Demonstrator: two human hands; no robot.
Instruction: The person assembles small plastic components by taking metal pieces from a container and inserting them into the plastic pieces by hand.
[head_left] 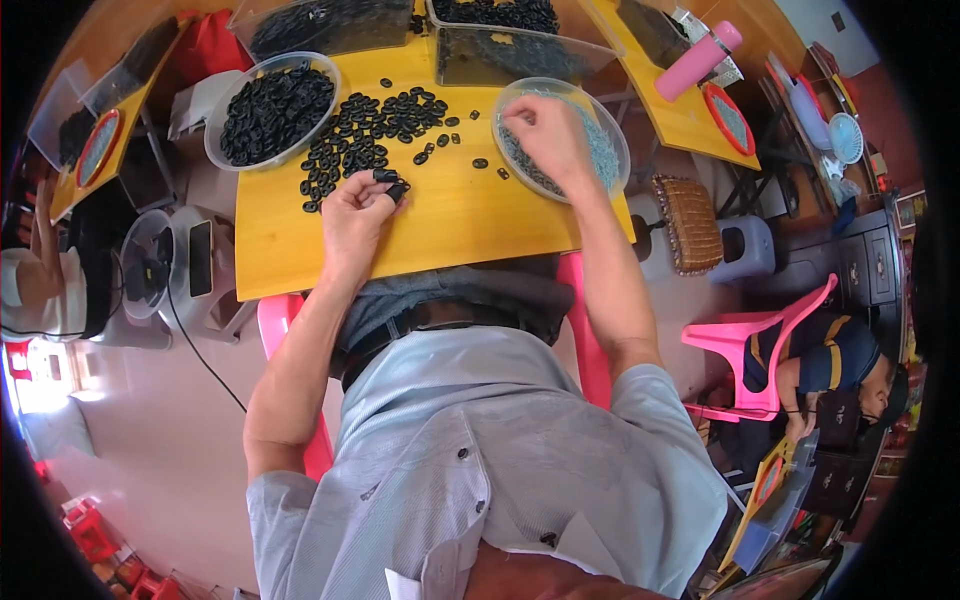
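My left hand [352, 222] is over the yellow table, its thumb and forefinger pinched together. Black coverings or parts sit at those fingertips; what lies between them is too small to tell. Beside it spreads a loose pile of small black oval pieces with holes [365, 125]. My right hand [550, 138] reaches into a clear round bowl [622, 165] of tiny bluish-grey pieces, fingers bent together over its left part; anything in them is hidden. Between the hands lie several separate black pieces [480, 163].
A clear tub [212, 135] heaped with black pieces stands at the table's left. Clear bins [515, 58] line the far edge. A pink bottle [700, 62] stands on a neighbouring table. Another person [835, 355] sits at the right beside a pink chair [745, 365].
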